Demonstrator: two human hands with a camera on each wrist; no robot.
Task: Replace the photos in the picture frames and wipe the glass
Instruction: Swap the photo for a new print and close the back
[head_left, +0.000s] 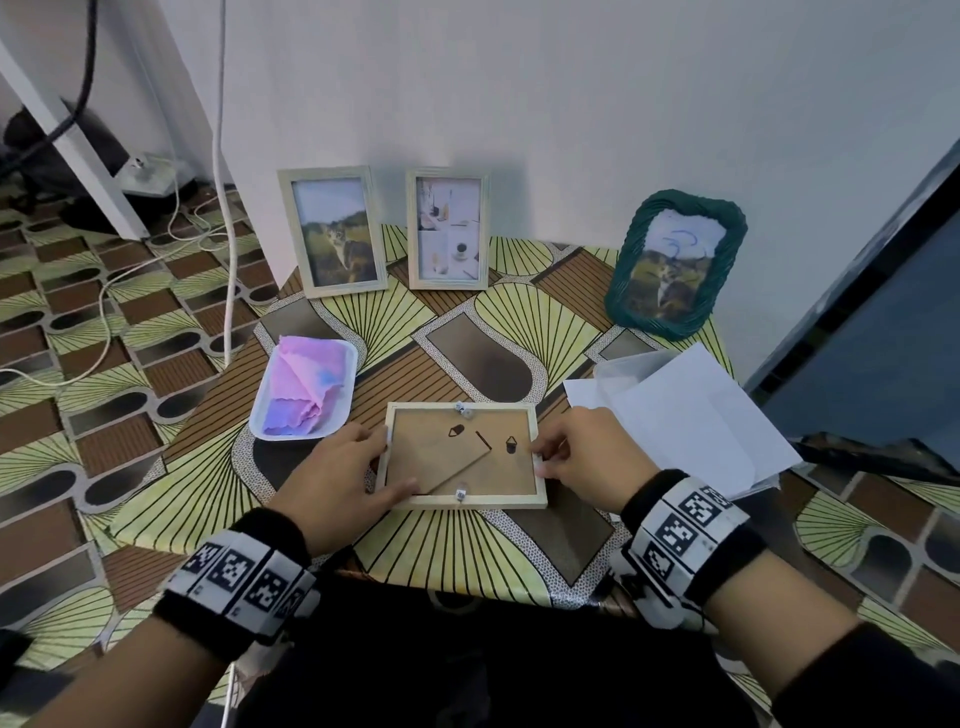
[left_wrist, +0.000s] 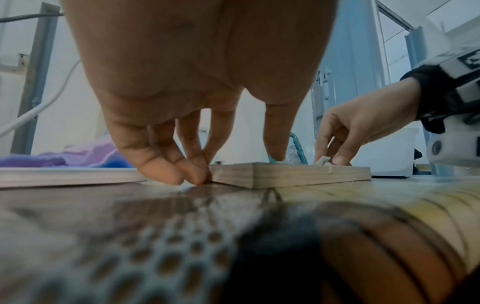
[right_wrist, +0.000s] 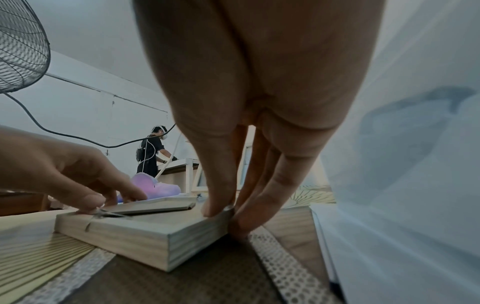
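Frame (head_left: 462, 500) between both hands' grip

The patterned table (head_left: 467, 551) carries four frames, a tray, white papers.
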